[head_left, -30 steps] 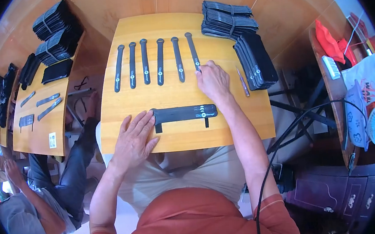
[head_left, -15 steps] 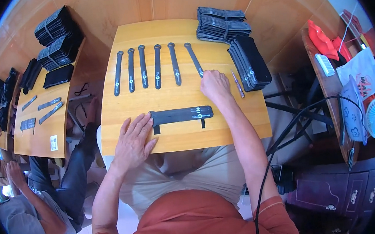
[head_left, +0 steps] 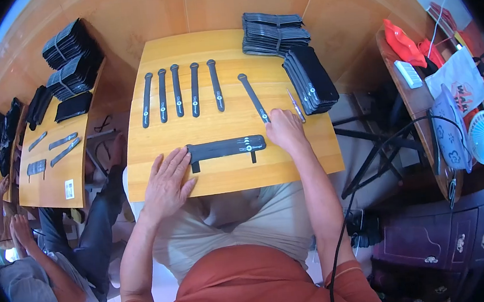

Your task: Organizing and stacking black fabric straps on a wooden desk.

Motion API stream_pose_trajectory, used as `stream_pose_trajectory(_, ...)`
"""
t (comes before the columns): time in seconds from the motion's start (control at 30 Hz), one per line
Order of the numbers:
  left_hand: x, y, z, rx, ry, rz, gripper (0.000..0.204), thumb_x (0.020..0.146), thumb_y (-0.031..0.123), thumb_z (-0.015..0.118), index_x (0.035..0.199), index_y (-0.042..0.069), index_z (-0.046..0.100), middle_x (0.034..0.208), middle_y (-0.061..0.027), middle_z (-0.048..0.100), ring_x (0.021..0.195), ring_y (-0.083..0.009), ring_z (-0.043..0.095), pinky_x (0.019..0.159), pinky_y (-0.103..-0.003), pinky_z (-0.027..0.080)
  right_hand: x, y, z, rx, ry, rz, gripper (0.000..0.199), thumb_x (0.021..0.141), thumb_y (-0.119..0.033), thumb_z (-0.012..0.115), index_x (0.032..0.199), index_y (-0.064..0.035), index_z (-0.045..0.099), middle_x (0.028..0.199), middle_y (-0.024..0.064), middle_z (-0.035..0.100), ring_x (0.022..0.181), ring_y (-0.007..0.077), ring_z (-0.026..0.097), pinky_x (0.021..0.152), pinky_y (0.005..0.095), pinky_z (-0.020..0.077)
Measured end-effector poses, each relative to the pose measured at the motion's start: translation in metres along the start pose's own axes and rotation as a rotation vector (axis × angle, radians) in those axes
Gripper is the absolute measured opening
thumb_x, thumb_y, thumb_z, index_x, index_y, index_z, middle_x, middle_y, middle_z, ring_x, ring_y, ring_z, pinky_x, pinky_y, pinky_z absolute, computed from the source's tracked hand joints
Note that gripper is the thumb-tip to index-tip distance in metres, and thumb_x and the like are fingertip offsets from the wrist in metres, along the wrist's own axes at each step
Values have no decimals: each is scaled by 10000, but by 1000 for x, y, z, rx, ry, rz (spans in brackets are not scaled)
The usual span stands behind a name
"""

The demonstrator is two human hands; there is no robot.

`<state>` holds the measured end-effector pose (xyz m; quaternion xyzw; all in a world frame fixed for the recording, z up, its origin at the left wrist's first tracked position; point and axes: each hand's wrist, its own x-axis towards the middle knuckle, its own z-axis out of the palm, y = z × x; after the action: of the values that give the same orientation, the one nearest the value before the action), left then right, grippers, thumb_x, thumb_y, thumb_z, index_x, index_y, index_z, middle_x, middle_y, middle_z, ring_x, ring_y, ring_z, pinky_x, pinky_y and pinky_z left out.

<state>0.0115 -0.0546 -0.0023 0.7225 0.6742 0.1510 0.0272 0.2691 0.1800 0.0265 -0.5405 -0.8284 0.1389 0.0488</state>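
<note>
My left hand (head_left: 167, 181) lies with fingers stretched out over the left end of a flat black fabric band (head_left: 219, 148), which has pale printing at its right end and two short black tabs at its near edge. With its fingers closed, my right hand (head_left: 286, 130) grips the near end of a dark grey strap (head_left: 253, 96) that has a loop at its far end. This strap slants on the wooden table (head_left: 221, 178), to the right of several similar straps (head_left: 177, 90) laid out in a row.
A slim pen-like tool (head_left: 295, 106) lies beside a stack of folded black fabric pieces (head_left: 312, 81). Tied black bundles (head_left: 275, 33) stand at the far right corner. On the left, a person (head_left: 51, 271) sits at another table (head_left: 49, 188). A side table (head_left: 401, 94) holds a fan (head_left: 481, 137).
My right hand has drawn the grey strap nearer to me, away from the row. My left hand stays on the black band. The whole view has shifted slightly.
</note>
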Motion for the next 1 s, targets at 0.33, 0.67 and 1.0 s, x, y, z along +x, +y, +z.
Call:
stream_pose_trajectory(0.33, -1, -2, 3, -30, 39, 9, 559, 1012, 362, 638, 1457, 27, 584, 1581, -125, 519, 1504, -281, 435, 1280, -476, 254, -51, 22, -2, 9, -24, 52, 245, 923, -140, 686, 1108, 7, 752, 1029, 269, 745, 1013, 436, 720, 912, 540, 556)
stream_pose_trajectory(0.67, -5, -2, 2, -125, 93, -30, 524, 938, 285, 751, 1369, 6, 651, 1516, -171, 566, 1440, -341, 496, 1233, -492, 344, -147, 42, 18, -147, 228, -59, 367, 962, -313, 689, 1082, 33, 716, 1057, 154, 626, 990, 342, 647, 820, 495, 539)
stream_pose_trajectory(1.0, -24, 21, 7, -88, 353, -33, 463, 865, 120, 806, 1294, 21, 664, 1401, -196, 603, 1335, -438, 549, 1126, -499, 467, -196, 64, 29, -228, 320, -111, 240, 947, -198, 715, 1062, 10, 682, 977, 127, 604, 909, 323, 644, 777, 459, 535)
